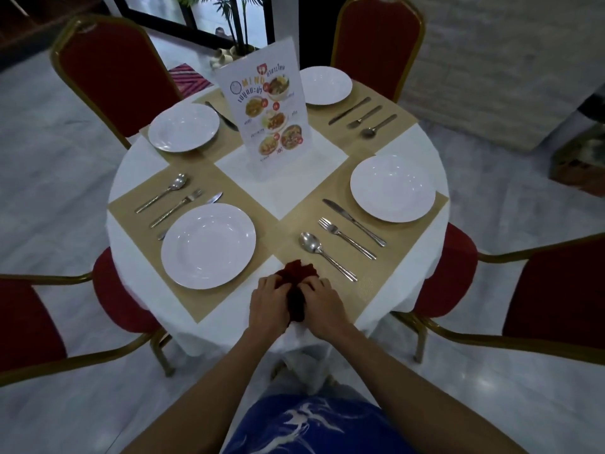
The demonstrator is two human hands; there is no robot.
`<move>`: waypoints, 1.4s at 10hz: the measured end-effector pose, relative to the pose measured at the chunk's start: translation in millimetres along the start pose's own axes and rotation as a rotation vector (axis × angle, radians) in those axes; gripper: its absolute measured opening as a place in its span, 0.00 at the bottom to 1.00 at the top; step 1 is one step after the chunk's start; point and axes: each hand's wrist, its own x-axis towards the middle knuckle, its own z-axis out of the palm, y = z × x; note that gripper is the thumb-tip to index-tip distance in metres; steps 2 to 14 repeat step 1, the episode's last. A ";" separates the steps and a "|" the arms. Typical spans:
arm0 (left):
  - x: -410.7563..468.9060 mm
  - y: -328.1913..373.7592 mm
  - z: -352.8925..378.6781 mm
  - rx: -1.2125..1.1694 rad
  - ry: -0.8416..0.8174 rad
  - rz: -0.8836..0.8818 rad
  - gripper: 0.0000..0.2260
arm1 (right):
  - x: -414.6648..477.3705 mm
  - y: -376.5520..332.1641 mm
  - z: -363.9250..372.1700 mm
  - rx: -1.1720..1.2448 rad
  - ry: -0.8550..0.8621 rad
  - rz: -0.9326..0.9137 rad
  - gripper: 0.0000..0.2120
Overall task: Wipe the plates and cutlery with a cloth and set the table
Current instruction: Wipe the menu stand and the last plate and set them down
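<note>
A dark red cloth (296, 273) lies bunched at the near edge of the round white table (284, 191). My left hand (268, 301) and my right hand (322, 303) both grip it, one on each side. White plates sit on tan placemats: near left (208, 245), right (393, 188), far left (183, 127), far right (325, 85). A spoon (324, 255), fork (345, 237) and knife (353, 222) lie just beyond my right hand. Another spoon (163, 192), fork (176, 208) and knife (214, 198) lie past the near left plate.
A standing menu card (268, 109) occupies the table's centre. Red chairs with gold frames ring the table: far left (111, 70), far right (376, 44), near left (39, 319), near right (540, 290). More cutlery (363, 117) lies by the far right plate.
</note>
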 end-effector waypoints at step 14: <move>14.9 4.5 -12.9 0.059 -0.020 0.033 0.10 | 5.0 0.0 -12.8 0.060 -0.002 0.001 0.15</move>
